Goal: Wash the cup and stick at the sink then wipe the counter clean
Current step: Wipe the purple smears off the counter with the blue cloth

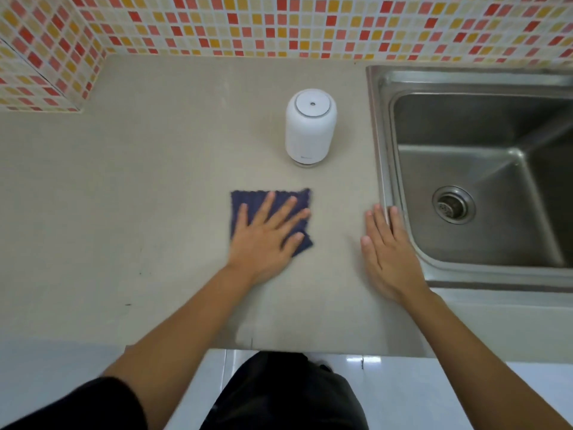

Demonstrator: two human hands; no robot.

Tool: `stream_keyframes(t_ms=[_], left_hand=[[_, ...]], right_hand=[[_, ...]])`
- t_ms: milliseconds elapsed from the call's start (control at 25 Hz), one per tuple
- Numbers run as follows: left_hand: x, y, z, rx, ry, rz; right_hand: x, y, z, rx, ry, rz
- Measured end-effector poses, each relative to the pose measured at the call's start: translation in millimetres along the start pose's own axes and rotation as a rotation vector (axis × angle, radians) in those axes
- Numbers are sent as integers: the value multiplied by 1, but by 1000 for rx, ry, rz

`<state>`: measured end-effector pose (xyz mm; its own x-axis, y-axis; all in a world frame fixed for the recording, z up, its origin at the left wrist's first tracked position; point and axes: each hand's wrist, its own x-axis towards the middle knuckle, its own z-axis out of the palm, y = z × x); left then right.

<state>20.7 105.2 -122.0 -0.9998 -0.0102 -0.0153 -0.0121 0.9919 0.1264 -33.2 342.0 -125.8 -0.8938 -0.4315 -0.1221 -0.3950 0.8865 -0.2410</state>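
A dark blue folded cloth (297, 201) lies flat on the beige counter (139, 197). My left hand (266, 234) presses on the cloth with fingers spread. My right hand (387, 246) rests flat on the bare counter beside the sink's left rim, fingers apart and holding nothing. A white cylindrical cup-like container (311, 127) stands upright behind the cloth, apart from both hands. The steel sink (384, 144) on the right has nothing in its basin. No stick is in view.
The sink's drain (453, 205) sits at the basin's middle. A mosaic tile wall (279, 23) runs along the back and juts out at the left corner (40, 72). The counter's front edge (310, 352) is close to my body.
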Motion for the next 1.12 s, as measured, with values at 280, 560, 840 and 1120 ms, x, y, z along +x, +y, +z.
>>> stream_keyframes(t_ms=[280,560,840,1120], left_hand=[[-137,26,0,-10,-64,362],[34,85,1,-123,-82,-131],[-89,97,2,-72,-91,325],[15,94,7,-137,-6,-231]], right_hand=[[-113,21,-1,-49,29,99],[-124,30,6,-98,110,112],[-125,31,8,-68,137,102],[-125,35,11,-66,148,92]])
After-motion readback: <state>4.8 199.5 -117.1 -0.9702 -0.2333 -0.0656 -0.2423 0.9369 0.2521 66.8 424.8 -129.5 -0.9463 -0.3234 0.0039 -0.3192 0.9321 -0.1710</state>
